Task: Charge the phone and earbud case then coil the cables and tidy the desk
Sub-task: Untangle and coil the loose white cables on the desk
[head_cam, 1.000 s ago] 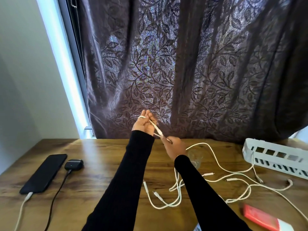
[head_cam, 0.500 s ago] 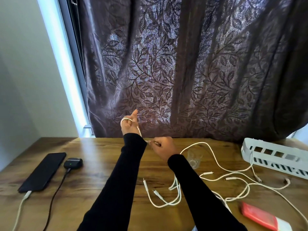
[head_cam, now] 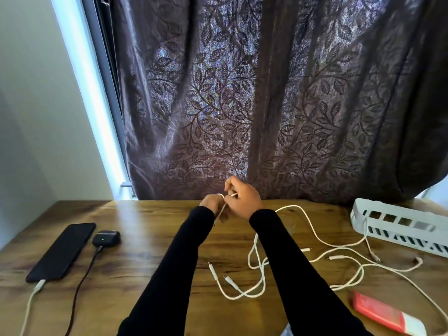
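At the far middle of the wooden desk (head_cam: 145,258), my left hand (head_cam: 211,203) and my right hand (head_cam: 243,200) meet, raised above the top. Both pinch a white cable (head_cam: 221,209) that loops round the left hand's fingers. Its loose run (head_cam: 308,221) trails right over the desk among several tangled white cables (head_cam: 259,275). A black phone (head_cam: 61,251) lies at the left with a white cable (head_cam: 29,304) plugged in. Beside it sits the dark earbud case (head_cam: 106,238), green light on, with a black cable (head_cam: 82,284) attached.
A white slotted tray (head_cam: 400,226) stands at the right back edge. A red and white box (head_cam: 385,314) lies near the front right. A dark leaf-patterned curtain (head_cam: 266,105) hangs right behind the desk.
My left hand has dropped and closed in toward my right hand, and the right hand has risen to meet it; the white cable now wraps the left fingers.
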